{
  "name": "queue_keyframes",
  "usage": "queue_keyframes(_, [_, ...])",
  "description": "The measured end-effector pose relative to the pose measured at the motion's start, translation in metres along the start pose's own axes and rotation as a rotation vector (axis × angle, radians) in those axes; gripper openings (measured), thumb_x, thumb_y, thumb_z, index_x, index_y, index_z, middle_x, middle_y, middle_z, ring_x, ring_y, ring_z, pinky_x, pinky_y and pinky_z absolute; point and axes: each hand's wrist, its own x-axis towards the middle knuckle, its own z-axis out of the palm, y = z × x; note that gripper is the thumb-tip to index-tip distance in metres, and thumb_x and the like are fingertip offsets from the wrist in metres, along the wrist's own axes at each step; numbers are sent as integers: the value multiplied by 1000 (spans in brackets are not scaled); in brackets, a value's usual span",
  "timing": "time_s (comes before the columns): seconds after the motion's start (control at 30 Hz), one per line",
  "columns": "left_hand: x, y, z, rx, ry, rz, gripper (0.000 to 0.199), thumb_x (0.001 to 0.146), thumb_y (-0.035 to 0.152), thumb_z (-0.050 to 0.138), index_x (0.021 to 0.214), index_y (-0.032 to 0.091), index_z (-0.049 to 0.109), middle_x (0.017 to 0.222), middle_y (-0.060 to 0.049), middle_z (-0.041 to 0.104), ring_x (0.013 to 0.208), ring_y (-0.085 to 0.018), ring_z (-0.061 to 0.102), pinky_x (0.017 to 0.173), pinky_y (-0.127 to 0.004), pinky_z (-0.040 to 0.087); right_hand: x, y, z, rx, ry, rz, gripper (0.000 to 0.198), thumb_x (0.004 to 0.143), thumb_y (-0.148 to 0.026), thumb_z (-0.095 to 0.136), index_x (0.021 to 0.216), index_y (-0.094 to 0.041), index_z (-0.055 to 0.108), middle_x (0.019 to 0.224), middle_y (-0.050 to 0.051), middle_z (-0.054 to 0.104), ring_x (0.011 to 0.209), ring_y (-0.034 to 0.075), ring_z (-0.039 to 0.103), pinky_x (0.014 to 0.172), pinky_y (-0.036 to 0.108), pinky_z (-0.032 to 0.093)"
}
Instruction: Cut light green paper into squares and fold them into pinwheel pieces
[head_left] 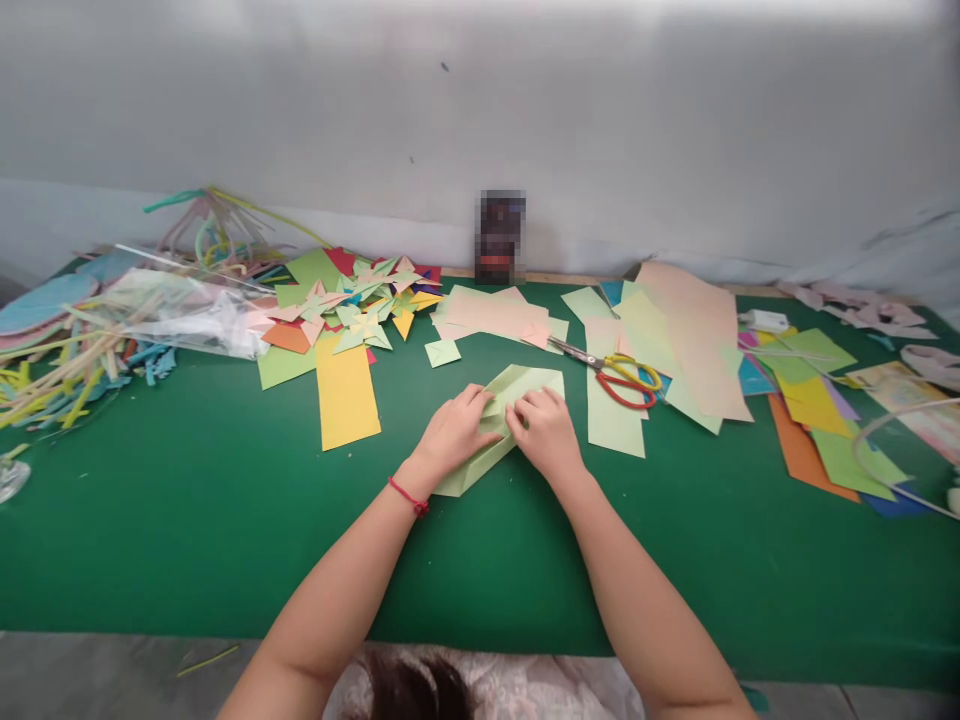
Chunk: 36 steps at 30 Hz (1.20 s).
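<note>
A light green sheet of paper (480, 470) with folded edges lies slantwise on the green table in front of me. My left hand (455, 430) holds its left part, thumb and fingers on a raised fold. On the right side my right hand (545, 425), its fingers curled, pinches the same fold near the middle of the sheet. Part of the fold is hidden under the fingers. Beyond the sheet sits a small folded light green paper square (442, 353). Red-and-yellow-handled scissors (611, 372) rest partly open on pale paper, right of my right hand.
At the back left are a pile of folded paper pieces (367, 310), a yellow sheet (347, 390) and many coloured paper strips (82, 345). A pixelated dark upright object (499, 237) leans on the wall. Pale sheets (686, 330) and coloured papers (814, 420) lie right.
</note>
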Motion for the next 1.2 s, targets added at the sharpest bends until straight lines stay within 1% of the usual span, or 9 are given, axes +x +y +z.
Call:
queue_keyframes(0.17, [1,-5,3,57,25,-13,32,79,28,59,106,15,50,110,-11,55,99,-24,55,80,-37,46,-7,12,-18,103,-285,-132,13,83,-30,53,82,-19,59,81,5,58,78,17,56,71,29,41])
queue_keyframes(0.27, [2,-8,2,21,35,-21,13,84,19,50,96,14,54,115,-14,54,105,-27,52,85,-42,42,-13,24,-29,172,-370,-165,32,75,-36,64,102,-20,56,102,9,55,90,21,53,73,31,42])
queue_keyframes(0.4, [7,-9,-4,-95,61,-55,12,86,14,42,88,16,54,127,-14,48,115,-27,45,92,-41,37,-15,36,-29,273,-410,-140,25,70,-35,68,87,-20,57,99,7,55,94,23,51,79,36,41])
queue_keyframes(0.6, [9,-15,-22,-374,61,-200,10,83,26,46,77,19,49,78,-1,60,72,-15,56,64,-26,42,-16,42,-25,782,-564,-122,12,79,-24,56,89,-20,62,83,2,61,76,15,57,71,28,45])
queue_keyframes(0.67, [6,-23,-33,-470,96,-275,16,83,32,45,73,19,45,70,1,56,65,-13,53,58,-24,40,-19,50,-32,914,-515,-116,15,82,-24,52,86,-20,66,87,4,62,81,16,59,74,29,46])
queue_keyframes(0.77, [-1,-35,-51,-621,136,-372,19,84,39,41,79,20,41,68,2,57,60,-12,54,53,-22,41,-25,68,-46,990,-294,-2,12,81,-25,56,81,-22,68,84,4,63,78,16,60,73,31,48])
queue_keyframes(0.9, [-13,-39,-67,-915,71,-483,26,79,43,51,76,21,37,61,4,56,58,-12,57,55,-24,47,-35,89,-62,1060,-118,-17,15,82,-23,55,81,-25,70,86,4,69,89,20,62,86,40,47])
queue_keyframes(1.03, [-21,-37,-64,-988,9,-524,28,77,42,56,76,21,38,60,4,57,57,-12,59,56,-24,49,-42,93,-64,964,-149,-17,11,79,-26,60,80,-25,71,82,2,71,86,20,64,92,41,43])
queue_keyframes(1.2, [-28,-48,-44,-867,-104,-510,24,80,33,51,99,18,48,66,1,60,57,-14,59,55,-27,50,-41,81,-48,707,-269,288,29,81,-43,53,71,-20,66,69,1,65,62,16,57,56,28,44])
